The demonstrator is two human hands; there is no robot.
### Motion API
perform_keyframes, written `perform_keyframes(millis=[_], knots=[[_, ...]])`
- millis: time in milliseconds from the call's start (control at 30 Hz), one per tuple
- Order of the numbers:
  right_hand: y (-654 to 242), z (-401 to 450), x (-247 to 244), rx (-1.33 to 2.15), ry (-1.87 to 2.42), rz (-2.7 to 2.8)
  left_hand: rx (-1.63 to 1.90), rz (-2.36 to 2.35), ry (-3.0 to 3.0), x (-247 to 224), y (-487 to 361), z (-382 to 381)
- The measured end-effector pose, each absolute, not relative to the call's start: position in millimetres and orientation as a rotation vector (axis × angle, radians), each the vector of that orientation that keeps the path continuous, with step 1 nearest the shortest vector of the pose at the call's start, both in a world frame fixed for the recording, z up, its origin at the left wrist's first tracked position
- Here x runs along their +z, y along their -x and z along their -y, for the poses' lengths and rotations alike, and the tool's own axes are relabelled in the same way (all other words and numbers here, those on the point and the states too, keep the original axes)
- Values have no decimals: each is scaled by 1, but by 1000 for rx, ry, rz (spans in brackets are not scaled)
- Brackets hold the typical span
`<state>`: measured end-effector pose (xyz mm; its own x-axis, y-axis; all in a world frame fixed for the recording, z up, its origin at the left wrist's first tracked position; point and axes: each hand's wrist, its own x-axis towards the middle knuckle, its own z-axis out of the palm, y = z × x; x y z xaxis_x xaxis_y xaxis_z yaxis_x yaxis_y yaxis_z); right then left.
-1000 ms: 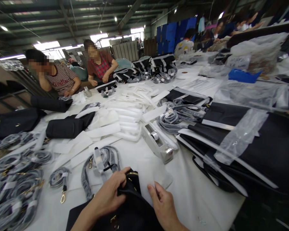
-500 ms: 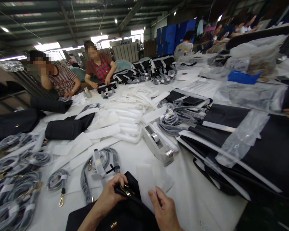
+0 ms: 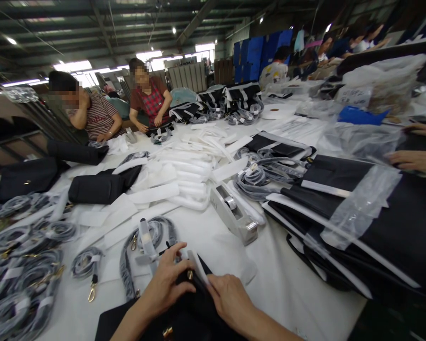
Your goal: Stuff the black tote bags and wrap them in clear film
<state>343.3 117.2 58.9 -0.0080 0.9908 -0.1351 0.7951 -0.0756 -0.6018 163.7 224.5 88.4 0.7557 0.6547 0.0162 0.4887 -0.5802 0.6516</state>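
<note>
Since the earlier frame: right hand moved in, and the white sheet, previously upright right of the bag, now lies against its top edge. Another person's hands now show more fully at right edge.

Black bag, smooth, leather-like, bottom centre, gold clasp on front, small rounded gold fitting near the top. Right hand pinches the sheet, thumb on it. Left hand has fingers curved over the bag's top left by the fitting; cannot tell if it grips.

Grey tape dispenser, boxy, centre, dark handwritten marks, not legible. Straps lower left: coiled, crinkly clear film, white bands, gold hooks. White foam strips, soft, piled upper centre. Stacked black bags at right: flat, white-edged, translucent wrap across.

Clear plastic bag upper right, wrinkled, handwritten label, too blurred to read. Striped shirt upper left, red lettering, unreadable.
</note>
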Motion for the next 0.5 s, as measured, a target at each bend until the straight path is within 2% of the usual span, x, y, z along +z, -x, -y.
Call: perform_keyframes(millis=[167, 300, 500], knots=[[-350, -125, 44, 762, 1953, 1950, 152, -507, -2663, 70, -190, -234], [-350, -113, 43, 820, 1898, 1662, 383, -610, -2609, 41, -204, -230], [-338, -86, 20, 64, 1859, 1730, 447, -740, -2591, 33, -218, -227]])
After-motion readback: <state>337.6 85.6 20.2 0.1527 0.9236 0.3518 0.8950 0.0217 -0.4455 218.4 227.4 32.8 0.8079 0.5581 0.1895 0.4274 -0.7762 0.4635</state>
